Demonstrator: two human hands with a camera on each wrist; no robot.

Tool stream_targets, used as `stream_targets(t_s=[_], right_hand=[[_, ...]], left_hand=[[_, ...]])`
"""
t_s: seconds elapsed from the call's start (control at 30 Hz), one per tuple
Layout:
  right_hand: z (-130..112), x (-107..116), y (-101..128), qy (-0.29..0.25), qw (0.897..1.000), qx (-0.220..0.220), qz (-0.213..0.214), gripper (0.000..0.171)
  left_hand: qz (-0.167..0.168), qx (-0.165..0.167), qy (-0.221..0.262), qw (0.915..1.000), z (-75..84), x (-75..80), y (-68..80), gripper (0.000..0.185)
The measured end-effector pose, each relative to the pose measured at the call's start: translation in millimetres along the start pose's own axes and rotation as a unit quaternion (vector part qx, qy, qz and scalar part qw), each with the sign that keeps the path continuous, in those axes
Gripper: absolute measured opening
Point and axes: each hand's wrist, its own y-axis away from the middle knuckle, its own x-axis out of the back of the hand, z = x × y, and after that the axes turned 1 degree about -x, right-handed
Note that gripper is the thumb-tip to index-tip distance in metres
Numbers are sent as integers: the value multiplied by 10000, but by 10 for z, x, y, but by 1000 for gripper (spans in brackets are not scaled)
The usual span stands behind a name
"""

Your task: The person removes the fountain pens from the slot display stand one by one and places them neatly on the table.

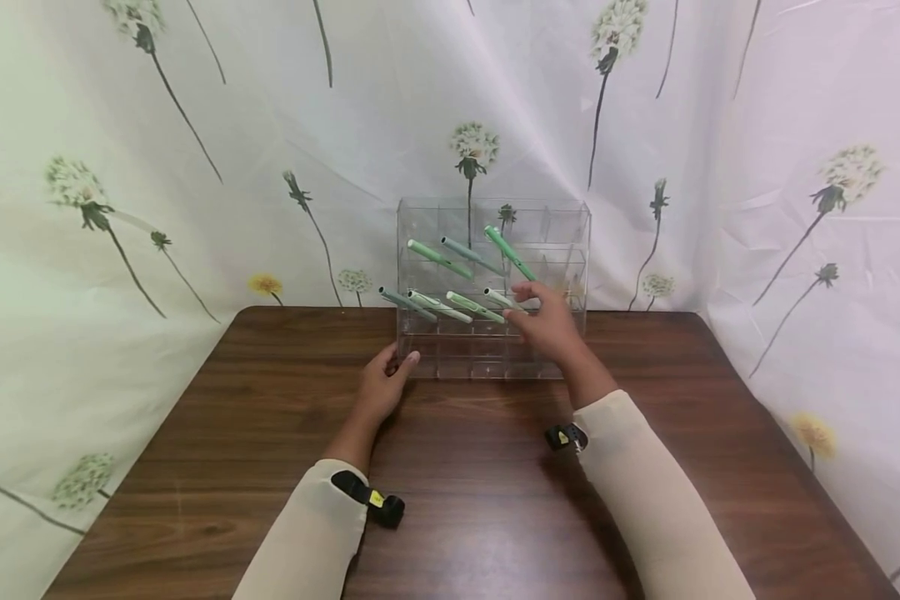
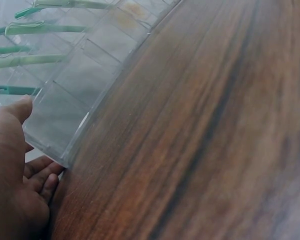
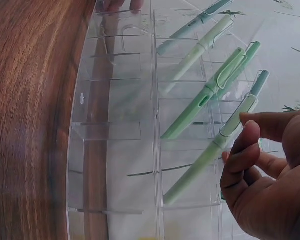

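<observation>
A clear acrylic pen rack with divided compartments stands on the table, several pens slanting out of two of its tiers. My left hand holds the rack's lower left corner, thumb in front and the other fingers at its side; the left wrist view shows those fingers by the bottom corner. At the lower row's right end, my right hand pinches a pale green pen near its clipped cap. The pen's lower end sits inside a compartment. Above that hand, a bright green pen leans in the upper row.
Other pens in the rack include a light green pen, a grey-teal pen and a white-green pen. A dandelion-print cloth hangs close behind the rack. The brown wooden table extends toward the person.
</observation>
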Motion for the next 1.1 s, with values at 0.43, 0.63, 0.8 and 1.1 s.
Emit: stream_targets(t_s=[0.43,0.63,0.8,1.1], right_hand=[[89,-104,-71,-97,9993,-182,297,38],[116,-151,-93,-131,9978,-209,618,30],[123,-181,-113,-168,9970,-290,702,29],[164,-201,-102,-193,9965,-124,805,24]], left_hand=[[65,-50,-73,9999,-9,2,-9,65],[-11,-20,-96,10000,0,15,-10,66],[9,-21,-100,9999,4,24,-16,67],[-5,56,-121,9999,1,15,-10,67]])
